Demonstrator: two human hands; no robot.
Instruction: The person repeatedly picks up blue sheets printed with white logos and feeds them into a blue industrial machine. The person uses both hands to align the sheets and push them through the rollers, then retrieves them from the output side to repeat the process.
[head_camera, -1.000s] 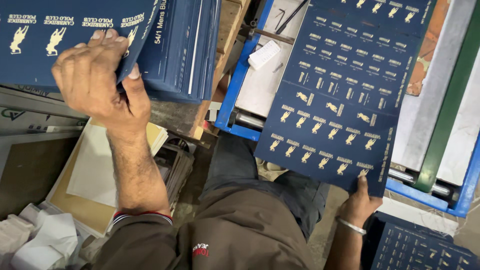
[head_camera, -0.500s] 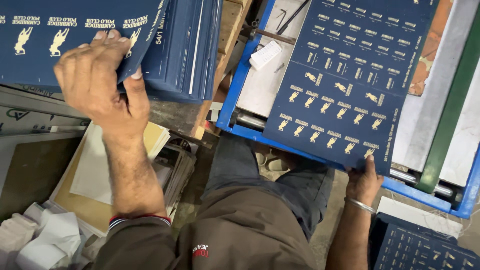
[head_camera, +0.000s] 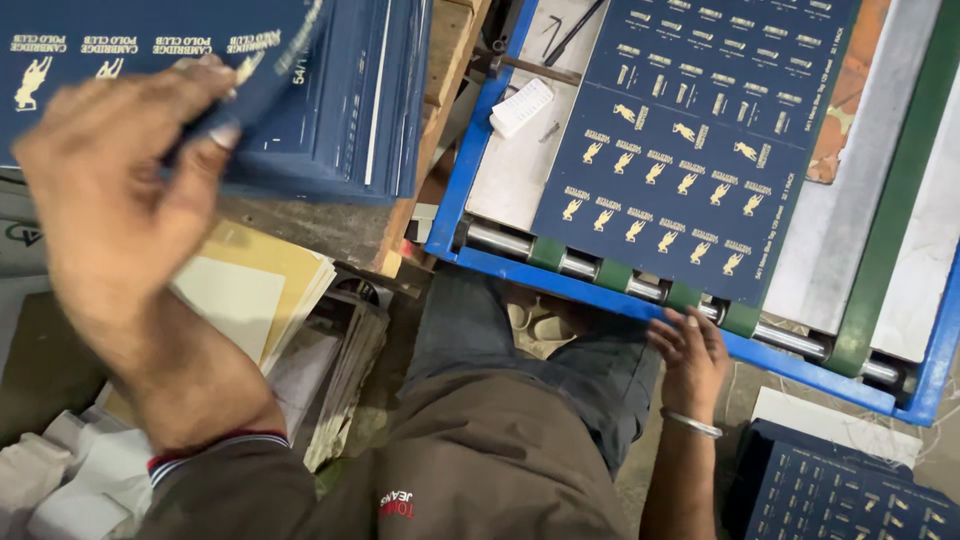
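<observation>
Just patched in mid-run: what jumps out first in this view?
The big navy sheet with rows of gold figures lies on the blue-framed machine bed, the right hand at its near edge. At upper left, the blurred left hand grips a sheet on a stack of navy sheets.

Even, soft indoor light, sharp on the right, blurred on the left.
The left hand (head_camera: 110, 210) smears with motion; faint glare streaks the metal rollers (head_camera: 600, 275); shadows gather beneath the bench.
</observation>
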